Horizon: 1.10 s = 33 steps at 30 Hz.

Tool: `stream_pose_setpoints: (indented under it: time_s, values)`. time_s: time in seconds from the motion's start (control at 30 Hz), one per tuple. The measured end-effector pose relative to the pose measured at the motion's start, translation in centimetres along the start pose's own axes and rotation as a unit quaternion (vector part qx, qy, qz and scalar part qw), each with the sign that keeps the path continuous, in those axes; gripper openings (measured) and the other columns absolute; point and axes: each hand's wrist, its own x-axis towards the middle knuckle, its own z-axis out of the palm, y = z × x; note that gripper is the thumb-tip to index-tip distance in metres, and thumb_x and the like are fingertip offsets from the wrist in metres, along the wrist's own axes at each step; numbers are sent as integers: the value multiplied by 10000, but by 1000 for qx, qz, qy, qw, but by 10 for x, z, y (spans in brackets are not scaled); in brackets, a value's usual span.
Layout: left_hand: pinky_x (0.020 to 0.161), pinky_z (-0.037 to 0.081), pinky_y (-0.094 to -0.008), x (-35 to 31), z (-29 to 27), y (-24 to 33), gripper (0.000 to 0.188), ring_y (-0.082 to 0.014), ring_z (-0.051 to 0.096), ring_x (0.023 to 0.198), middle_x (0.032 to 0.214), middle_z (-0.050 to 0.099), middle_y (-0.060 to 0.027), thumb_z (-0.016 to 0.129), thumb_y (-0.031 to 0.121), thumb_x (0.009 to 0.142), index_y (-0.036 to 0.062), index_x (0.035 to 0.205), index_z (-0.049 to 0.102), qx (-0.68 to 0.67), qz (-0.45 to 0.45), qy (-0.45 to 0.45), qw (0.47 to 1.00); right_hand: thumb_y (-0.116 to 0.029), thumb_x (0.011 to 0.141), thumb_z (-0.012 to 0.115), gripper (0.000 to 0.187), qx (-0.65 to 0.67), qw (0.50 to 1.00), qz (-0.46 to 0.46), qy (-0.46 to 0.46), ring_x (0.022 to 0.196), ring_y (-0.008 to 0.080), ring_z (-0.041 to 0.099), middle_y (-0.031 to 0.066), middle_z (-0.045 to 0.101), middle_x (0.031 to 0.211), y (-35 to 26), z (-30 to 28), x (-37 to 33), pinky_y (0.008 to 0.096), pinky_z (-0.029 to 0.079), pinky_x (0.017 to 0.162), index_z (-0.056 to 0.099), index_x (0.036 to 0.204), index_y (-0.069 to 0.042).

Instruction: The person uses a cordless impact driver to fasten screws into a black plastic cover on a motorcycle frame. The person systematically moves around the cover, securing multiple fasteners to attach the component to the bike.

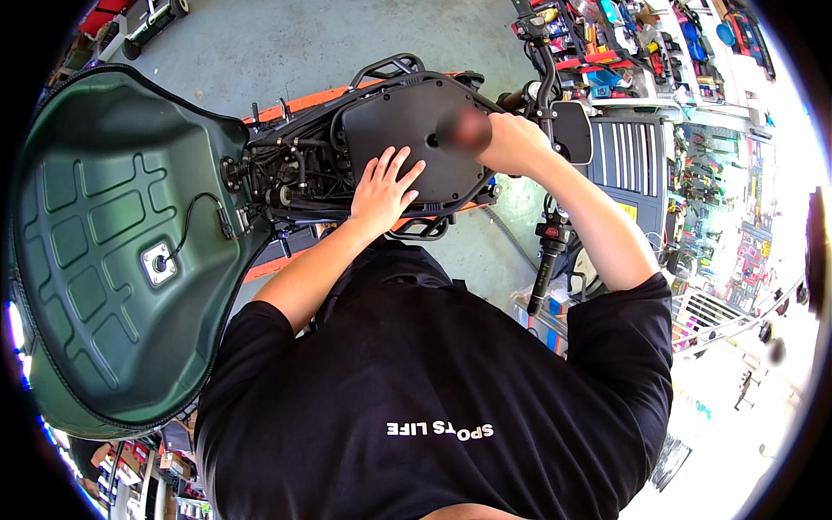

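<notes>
A broad black cover with screws around its rim lies on top of a motorcycle frame. My left hand rests on its near left part, fingers spread and palm down. At the cover's right end my right hand is closed around something blurred, dark with a reddish middle; its kind cannot be made out. Left of the cover, the green fuel tank is tipped up and shows its hollow underside, with a black cable running to a square metal plate.
Handlebar grips and a mirror stick out at the right. Beyond them are a grey slatted panel and shelves crowded with tools. An orange lift edge runs beneath the motorcycle. A wheeled stand is at the far left.
</notes>
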Motion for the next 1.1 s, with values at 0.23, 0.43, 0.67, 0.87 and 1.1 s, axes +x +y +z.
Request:
stream_pose_setpoints:
  time_s: [0.23,0.43,0.67,0.87,1.1]
  values:
    - [1324,356,-538,0,-3,1,681,-366,386,1628,1783,404,-111,686,440,1106,294,1739,481,-2,-1,-1,1000,-283,887,696,346,14,1000,21,-4,993,416,817,242,814,990,2,-1,-1,508,658,922,796,984,33]
    - [1328,338,-533,-1,0,0,669,-355,376,1642,1791,404,-110,675,461,1110,281,1729,496,4,1,2,1000,-234,843,704,342,0,1000,20,-6,1083,435,811,255,829,1094,-1,-4,-5,508,659,965,794,1047,26]
    - [1331,336,-534,-1,3,0,677,-357,371,1644,1796,392,-104,678,462,1107,284,1732,489,3,0,-2,1000,-179,833,678,304,-28,1000,-2,-14,1079,421,810,231,834,1081,-12,-7,-4,500,652,948,805,1054,-14]
    - [1336,331,-537,-2,2,0,681,-355,359,1650,1799,388,-102,681,460,1105,288,1735,484,2,-4,-6,1000,-157,838,670,287,-31,999,-17,-33,1084,392,817,228,837,1094,-25,-12,-4,484,650,948,804,1040,-4]
    - [1343,316,-536,-2,4,-1,689,-353,347,1660,1813,378,-101,672,474,1107,295,1742,472,6,-2,-10,1000,-192,847,737,247,15,993,-91,-72,855,346,827,188,809,841,-11,7,27,455,649,845,755,947,33]
